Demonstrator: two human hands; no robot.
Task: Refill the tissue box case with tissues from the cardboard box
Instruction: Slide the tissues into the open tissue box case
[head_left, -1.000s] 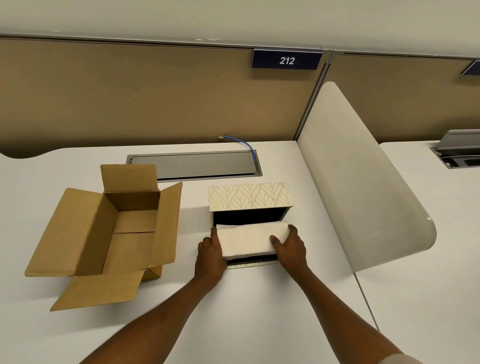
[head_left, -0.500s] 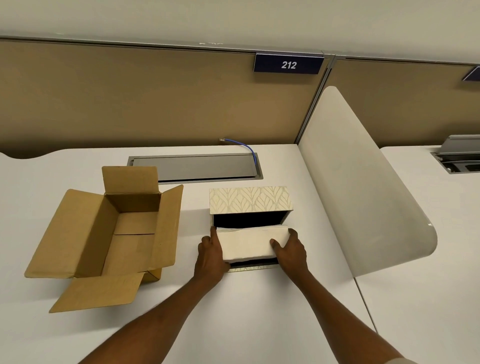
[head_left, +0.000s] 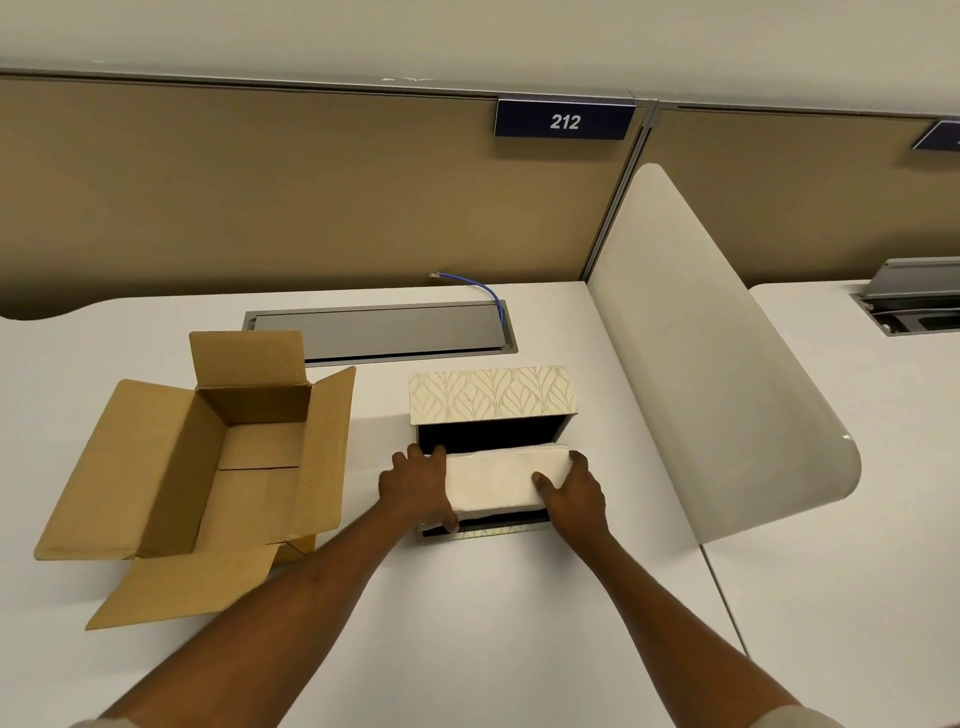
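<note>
Left hand (head_left: 415, 491) & right hand (head_left: 574, 496) clamp the tissues (head_left: 498, 483) by the short ends; long axis runs hand to hand. Case (head_left: 491, 397) sits open just beyond, tissues at its mouth, partly in.

I log the tissue box case (head_left: 492, 395) lying on its side on the white desk, its cream leaf-patterned wall turned upward and its black interior open toward the camera. A cream-white tissue stack (head_left: 498, 482) sits at the case's mouth, level and crosswise, its far edge just inside the dark opening; below it I see a thin patterned strip of the case's lower edge. The cardboard box (head_left: 208, 467) stands well apart on the left, plain brown, all four flaps folded outward, its interior showing only bare cardboard floor. I cannot tell how deep the stack reaches.
</note>
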